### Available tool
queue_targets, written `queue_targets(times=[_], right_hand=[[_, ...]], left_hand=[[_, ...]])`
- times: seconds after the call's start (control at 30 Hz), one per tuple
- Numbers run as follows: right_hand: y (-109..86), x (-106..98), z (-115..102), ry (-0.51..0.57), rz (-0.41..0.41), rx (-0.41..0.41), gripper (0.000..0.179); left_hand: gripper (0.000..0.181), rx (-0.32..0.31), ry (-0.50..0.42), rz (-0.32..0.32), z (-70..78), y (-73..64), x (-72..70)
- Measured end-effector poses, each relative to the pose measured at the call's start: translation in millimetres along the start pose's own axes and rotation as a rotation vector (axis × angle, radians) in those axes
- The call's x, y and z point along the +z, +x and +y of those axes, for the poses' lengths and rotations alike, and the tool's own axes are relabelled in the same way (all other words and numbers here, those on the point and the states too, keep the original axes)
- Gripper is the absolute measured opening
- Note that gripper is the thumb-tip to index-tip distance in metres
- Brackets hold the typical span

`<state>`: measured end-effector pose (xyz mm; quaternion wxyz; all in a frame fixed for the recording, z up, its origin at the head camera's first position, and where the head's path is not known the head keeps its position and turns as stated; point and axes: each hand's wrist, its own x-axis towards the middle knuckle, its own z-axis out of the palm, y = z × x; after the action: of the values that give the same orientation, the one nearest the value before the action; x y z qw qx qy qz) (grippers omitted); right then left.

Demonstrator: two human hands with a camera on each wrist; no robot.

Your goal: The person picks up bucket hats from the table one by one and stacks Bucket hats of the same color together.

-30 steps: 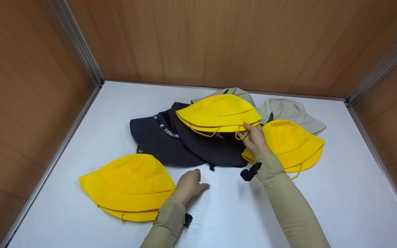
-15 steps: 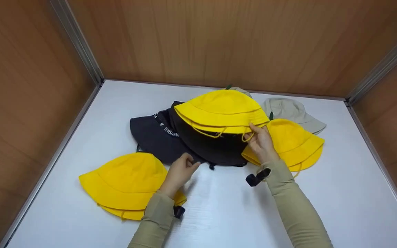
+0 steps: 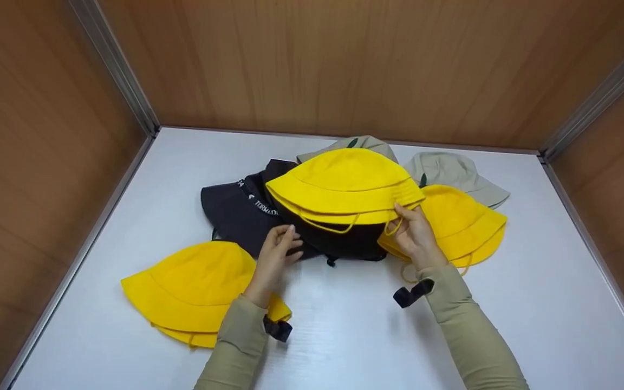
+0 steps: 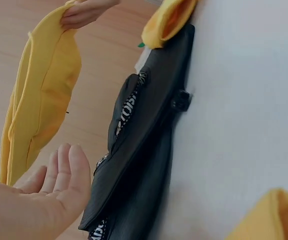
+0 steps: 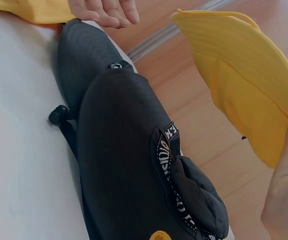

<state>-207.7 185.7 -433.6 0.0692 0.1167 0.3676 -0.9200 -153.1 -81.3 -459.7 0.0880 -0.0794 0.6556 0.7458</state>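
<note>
My right hand (image 3: 416,235) pinches the right edge of a yellow bucket hat (image 3: 344,181) by its brim, holding it up above two black hats (image 3: 252,222). A yellow cord hangs from that brim. In the right wrist view the lifted yellow hat (image 5: 239,75) stands clear of the black hats (image 5: 124,150). My left hand (image 3: 277,257) is in the air, fingers loosely bent and holding nothing, below and left of the lifted hat. The left wrist view shows the left palm (image 4: 44,200) turned up, apart from the yellow hat (image 4: 49,95).
A second yellow hat (image 3: 187,287) lies at front left, partly behind my left forearm. Another yellow hat (image 3: 463,227) lies at right, beside a beige hat (image 3: 444,170). One more beige hat (image 3: 371,143) lies behind the lifted one. Wooden walls (image 3: 317,65) enclose the white table (image 3: 339,336).
My left hand has risen from the table, moving left and away toward the black hats. The right hand, keeping its grip on the yellow hat, has shifted slightly right and nearer.
</note>
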Motion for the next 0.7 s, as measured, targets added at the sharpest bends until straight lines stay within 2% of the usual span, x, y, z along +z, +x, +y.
queue_targets(times=[0.1, 0.3, 0.5, 0.7], right_hand=[[-5.8, -0.8, 2.9, -0.016, -0.032, -0.004, 0.03], [-18.8, -3.4, 9.8, -0.055, -0.066, 0.019, 0.031], [-29.5, -5.0, 15.1, -0.097, -0.021, 0.067, 0.031], [-33.9, -10.9, 20.3, -0.124, -0.041, 0.072, 0.031]], left_hand=[[0.054, 0.003, -0.086, -0.035, 2.3, 0.5, -2.6], [0.052, 0.03, -0.173, -0.121, 3.7, -1.6, -3.7], [0.056, 0.034, -0.3, -0.208, 1.0, -6.8, -4.5], [0.047, 0.052, -0.278, -0.249, 2.2, -9.0, -5.8]])
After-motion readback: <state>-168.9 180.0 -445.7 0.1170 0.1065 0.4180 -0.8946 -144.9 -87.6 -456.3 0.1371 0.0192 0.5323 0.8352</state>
